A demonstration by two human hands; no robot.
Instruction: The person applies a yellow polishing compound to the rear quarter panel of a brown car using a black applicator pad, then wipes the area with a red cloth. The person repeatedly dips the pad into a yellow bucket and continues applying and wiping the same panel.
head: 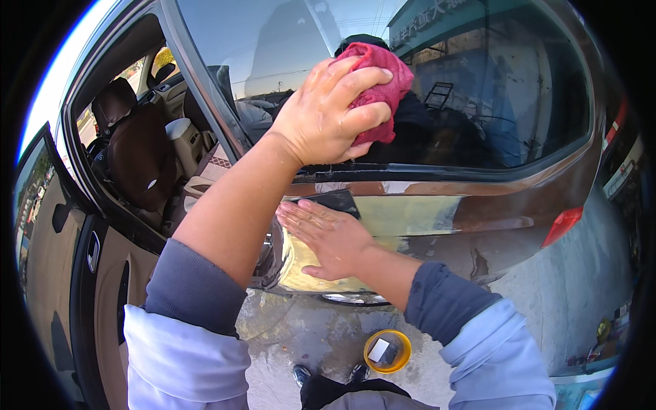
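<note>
My left hand (pixel 328 113) grips a bunched, wet red cloth (pixel 384 92) against the rear side window (pixel 492 113) of a brown car. Lower down, my right hand (pixel 330 238) lies flat over a dark sheet (pixel 338 201), apparently wet sandpaper, pressing it to the rear side panel. Part of the sheet shows above the fingers; the rest is hidden under them. Pale yellow filler (pixel 410 212) covers a strip of the panel below the window, and a second yellow patch (pixel 302 264) shows under and beside my right hand. Both hands look wet.
At left, the car's rear door (pixel 110 256) stands open, with brown seats (pixel 138 154) inside. A yellow bucket (pixel 407 353) holding a white block (pixel 378 350) and a dark piece stands by my feet on the wet concrete floor (pixel 277 328). A red tail light (pixel 562 226) is at right.
</note>
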